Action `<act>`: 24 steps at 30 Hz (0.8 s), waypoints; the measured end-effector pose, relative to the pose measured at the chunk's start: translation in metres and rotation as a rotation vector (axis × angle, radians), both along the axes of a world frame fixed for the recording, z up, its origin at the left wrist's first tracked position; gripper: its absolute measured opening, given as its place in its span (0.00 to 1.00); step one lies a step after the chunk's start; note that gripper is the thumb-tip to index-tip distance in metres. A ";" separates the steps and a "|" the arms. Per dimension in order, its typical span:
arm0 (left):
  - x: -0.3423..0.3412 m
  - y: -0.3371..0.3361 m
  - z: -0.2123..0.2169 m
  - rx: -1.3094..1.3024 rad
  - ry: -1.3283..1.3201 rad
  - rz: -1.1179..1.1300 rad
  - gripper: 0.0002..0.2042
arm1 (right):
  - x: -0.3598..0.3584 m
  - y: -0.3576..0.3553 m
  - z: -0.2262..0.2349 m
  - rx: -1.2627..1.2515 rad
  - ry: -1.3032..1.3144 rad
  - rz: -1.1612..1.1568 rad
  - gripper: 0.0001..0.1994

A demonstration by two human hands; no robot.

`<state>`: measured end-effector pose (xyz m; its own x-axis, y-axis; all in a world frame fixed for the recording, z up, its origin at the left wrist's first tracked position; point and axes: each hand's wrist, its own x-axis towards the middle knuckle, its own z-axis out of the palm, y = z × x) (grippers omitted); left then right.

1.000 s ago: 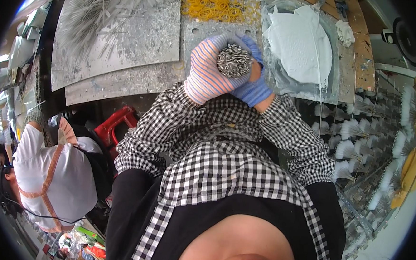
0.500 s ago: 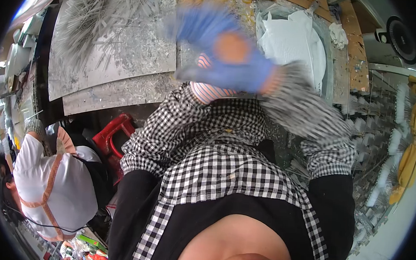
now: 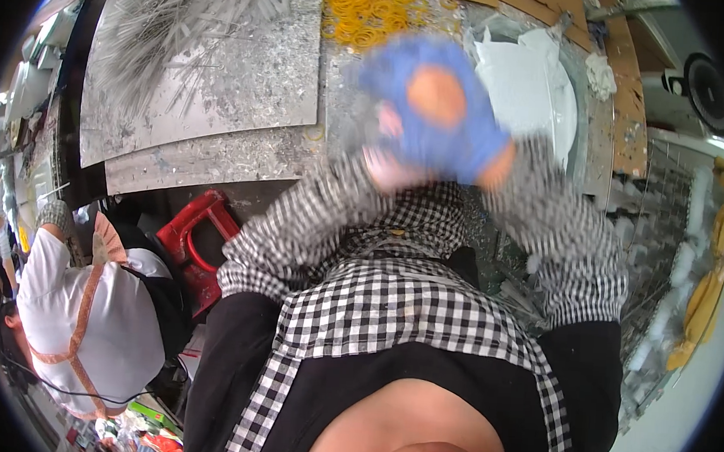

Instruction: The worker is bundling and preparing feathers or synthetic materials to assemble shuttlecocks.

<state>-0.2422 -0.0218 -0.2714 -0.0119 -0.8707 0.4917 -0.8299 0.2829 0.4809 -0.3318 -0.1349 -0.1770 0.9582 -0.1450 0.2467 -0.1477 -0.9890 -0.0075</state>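
My right hand, in a blue glove with a round orange patch on its back, is over the workbench and smeared by motion. Its fingers cannot be made out. Partly covered by it is my left hand, which wears a pale glove and is also blurred, with its fingers mostly hidden. Whether either hand holds anything does not show. Beyond them lies a heap of yellow rubber bands. Just right of the hands is a glossy white mass, perhaps paste, on a shallow tray.
Thin greyish rods lie piled on a stained board at the left. A crumpled white cloth sits by cardboard at the right. A red stool and a person in white are at my left, wire racks at my right.
My right hand has drawn back from the far left toward the right, uncovering more of the rubber bands. My left hand has moved slightly right and stays partly beneath it.
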 end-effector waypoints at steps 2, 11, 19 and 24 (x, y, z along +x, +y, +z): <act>-0.016 0.027 0.012 0.002 -0.007 0.023 0.22 | -0.019 0.044 0.008 0.238 -0.049 0.213 0.39; 0.020 -0.065 -0.041 0.042 0.011 0.003 0.21 | 0.062 -0.022 -0.020 0.411 -0.064 -0.049 0.42; -0.004 0.033 -0.009 0.065 -0.008 0.047 0.21 | 0.028 0.020 0.036 0.392 -0.119 0.410 0.39; 0.112 0.001 -0.052 0.075 -0.008 0.029 0.21 | 0.045 0.021 0.046 0.450 0.137 0.361 0.37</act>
